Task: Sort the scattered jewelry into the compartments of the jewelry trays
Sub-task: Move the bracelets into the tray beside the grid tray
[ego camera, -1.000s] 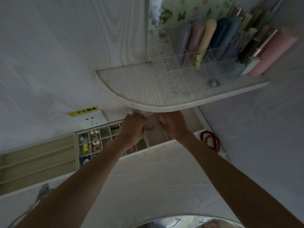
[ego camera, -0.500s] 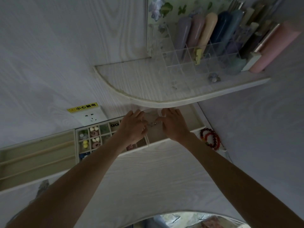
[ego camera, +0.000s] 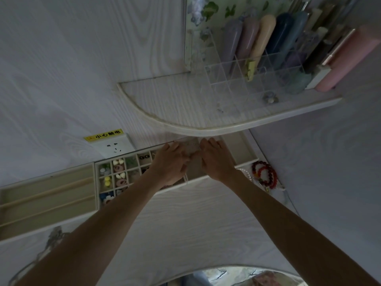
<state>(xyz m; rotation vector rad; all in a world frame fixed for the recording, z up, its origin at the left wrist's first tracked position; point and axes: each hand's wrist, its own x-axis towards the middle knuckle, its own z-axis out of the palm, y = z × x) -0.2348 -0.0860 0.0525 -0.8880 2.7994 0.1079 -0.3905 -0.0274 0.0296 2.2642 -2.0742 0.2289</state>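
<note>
We are partway through the sort, by our reckoning. The gridded tray [ego camera: 121, 174] against the back wall is our landmark: many of its small cells already hold pieces, such as pale heart-shaped studs, pink rings, a yellow pair and a blue flower piece near its front edge. Left of the gridded tray lies a long-slot tray [ego camera: 47, 195] whose channels look bare.

Our left hand [ego camera: 171, 162] and right hand [ego camera: 216, 159] hover over the larger compartment at the right end of the gridded tray, under the curved shelf [ego camera: 206, 112]. The fingers of both hands reach forward, close together; between them we make out a faint, thin chain-like piece [ego camera: 192, 144], but whether either hand pinches it or merely smooths it flat we cannot tell, for the light is dim and the hands cover it.

What is left, as we judge: the red bead bracelets [ego camera: 265, 175] and a pale beaded strand [ego camera: 246, 174] lie on the desk [ego camera: 185, 223] just right of the gridded tray, outside any compartment. These seem the next items to be housed, perhaps in the long slots.
</note>
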